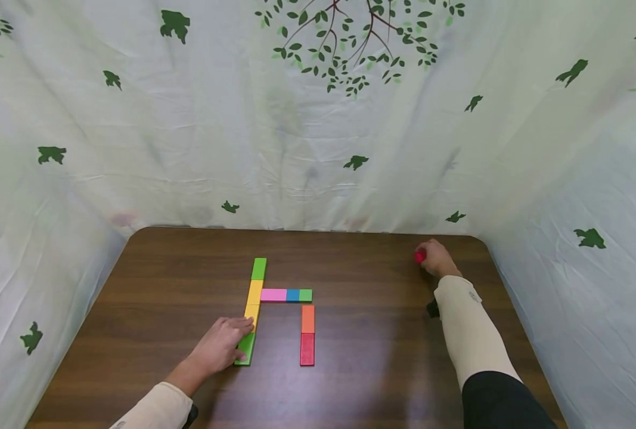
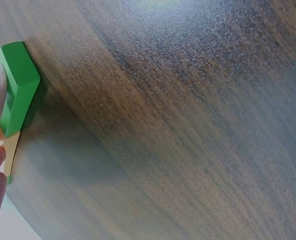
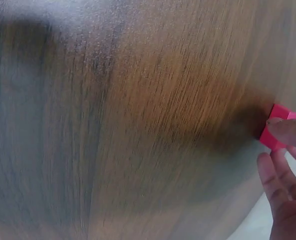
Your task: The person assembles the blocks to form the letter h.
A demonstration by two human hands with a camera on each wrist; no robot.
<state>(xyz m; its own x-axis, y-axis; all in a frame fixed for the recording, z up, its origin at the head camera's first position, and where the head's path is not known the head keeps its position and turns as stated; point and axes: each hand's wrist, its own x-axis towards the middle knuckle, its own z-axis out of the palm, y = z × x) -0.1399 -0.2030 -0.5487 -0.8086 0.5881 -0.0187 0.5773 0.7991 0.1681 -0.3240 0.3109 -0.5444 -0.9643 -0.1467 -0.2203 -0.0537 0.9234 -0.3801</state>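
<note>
My left hand [image 1: 218, 345] rests on the near end of a slanting column of blocks. Its thumb touches the long green block [image 2: 20, 92], and its fingers lie by the yellow block [image 1: 254, 292]. At the table's far right, my right hand [image 1: 437, 259] pinches a small red block [image 3: 277, 125] between thumb and fingers. From the column, a pink block [image 1: 273, 295], a blue block [image 1: 293, 295] and a small green block [image 1: 306, 295] run rightward. Below them an orange block [image 1: 308, 319] and a red-pink block [image 1: 307, 350] stand end to end.
The brown wooden table [image 1: 371, 345] has rounded far corners. A white curtain [image 1: 296, 179] with green leaf prints hangs behind it and along both sides. Another green block [image 1: 259, 269] tops the column at its far end.
</note>
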